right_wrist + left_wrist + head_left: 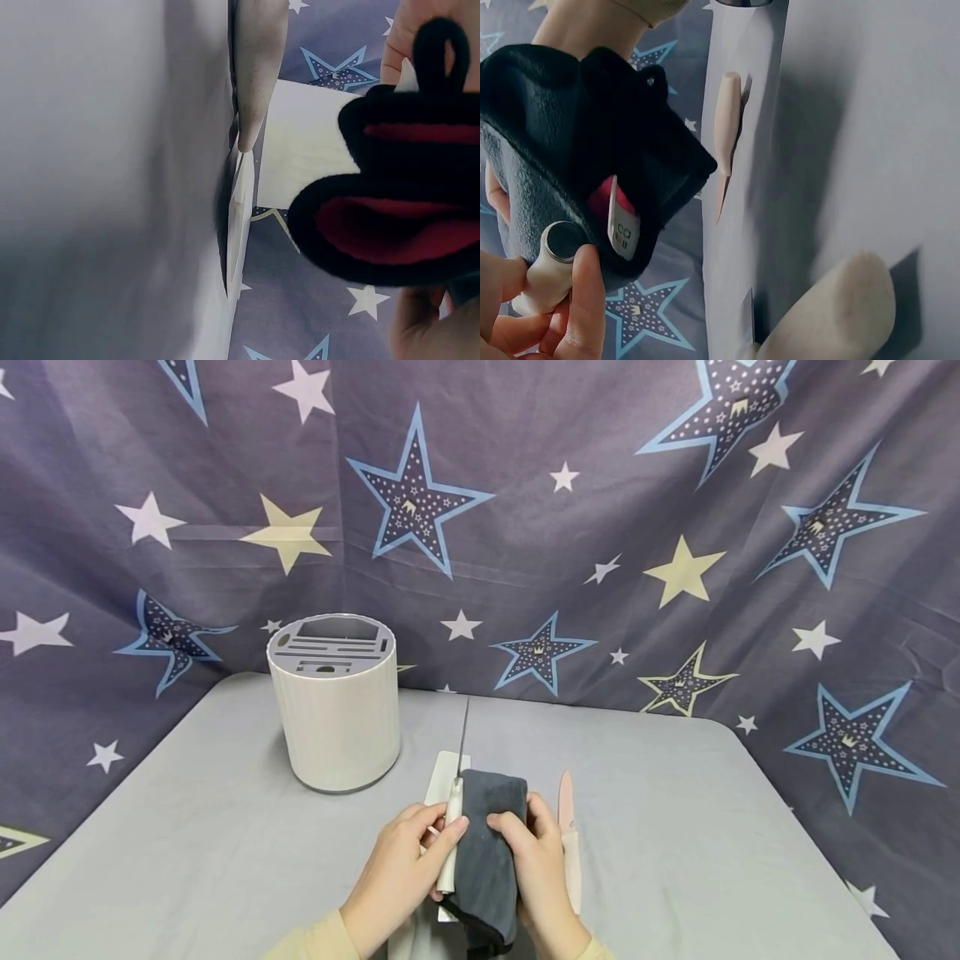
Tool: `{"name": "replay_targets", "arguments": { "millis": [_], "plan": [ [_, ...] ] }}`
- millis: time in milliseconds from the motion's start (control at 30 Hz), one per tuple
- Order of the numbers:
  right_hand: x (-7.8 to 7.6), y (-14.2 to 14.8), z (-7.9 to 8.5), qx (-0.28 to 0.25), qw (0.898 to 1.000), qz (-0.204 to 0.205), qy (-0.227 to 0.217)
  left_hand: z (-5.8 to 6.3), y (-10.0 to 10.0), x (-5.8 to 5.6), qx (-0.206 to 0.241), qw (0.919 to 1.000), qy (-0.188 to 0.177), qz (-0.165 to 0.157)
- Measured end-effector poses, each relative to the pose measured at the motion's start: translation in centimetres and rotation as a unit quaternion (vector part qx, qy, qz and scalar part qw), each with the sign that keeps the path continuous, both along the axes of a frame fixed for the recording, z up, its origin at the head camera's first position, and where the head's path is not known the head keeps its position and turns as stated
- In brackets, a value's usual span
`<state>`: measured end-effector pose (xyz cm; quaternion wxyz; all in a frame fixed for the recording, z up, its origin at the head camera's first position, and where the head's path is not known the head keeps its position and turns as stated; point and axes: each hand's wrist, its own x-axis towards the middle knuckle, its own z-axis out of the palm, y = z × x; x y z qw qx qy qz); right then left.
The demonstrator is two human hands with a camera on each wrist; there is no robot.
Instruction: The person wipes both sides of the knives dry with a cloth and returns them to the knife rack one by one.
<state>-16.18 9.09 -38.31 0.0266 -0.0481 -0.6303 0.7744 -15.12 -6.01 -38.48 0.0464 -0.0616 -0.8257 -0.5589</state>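
My left hand [397,864] pinches a knife [451,835] by its pale handle, with the thin blade pointing away from me. In my right hand [543,872] is a folded dark grey cloth [491,852], held against the knife's handle side. Black trim, a loop and a red lining show on the cloth [390,225] in the right wrist view. A white label [622,229] sits inside its fold in the left wrist view. Just right of my right hand lies a knife with a pink blade [566,802] and pale handle.
A white cylindrical knife block [333,718] with a slotted grey top stands at the back left. Beneath my hands lies a flat white piece [442,777], partly hidden. Another pale-handled knife [259,67] lies on the grey table [712,843]. A star-patterned curtain [525,527] hangs behind.
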Motion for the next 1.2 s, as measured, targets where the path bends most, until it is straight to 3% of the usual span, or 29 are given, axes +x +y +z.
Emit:
{"name": "replay_targets", "arguments": {
  "millis": [700,933,1200],
  "plan": [
    [0.47,-0.02,-0.05,0.039,0.998,0.045,-0.007,0.07,-0.39,-0.39,0.004,1.0,0.002,0.007],
    [0.49,-0.22,0.09,0.027,0.998,0.059,-0.002,-0.03,-0.43,-0.24,-0.015,0.9999,0.005,0.003],
    [0.3,-0.13,0.08,0.028,0.999,0.046,-0.003,0.08,-0.07,0.11,-0.042,0.999,0.007,0.012]
  ]
}}
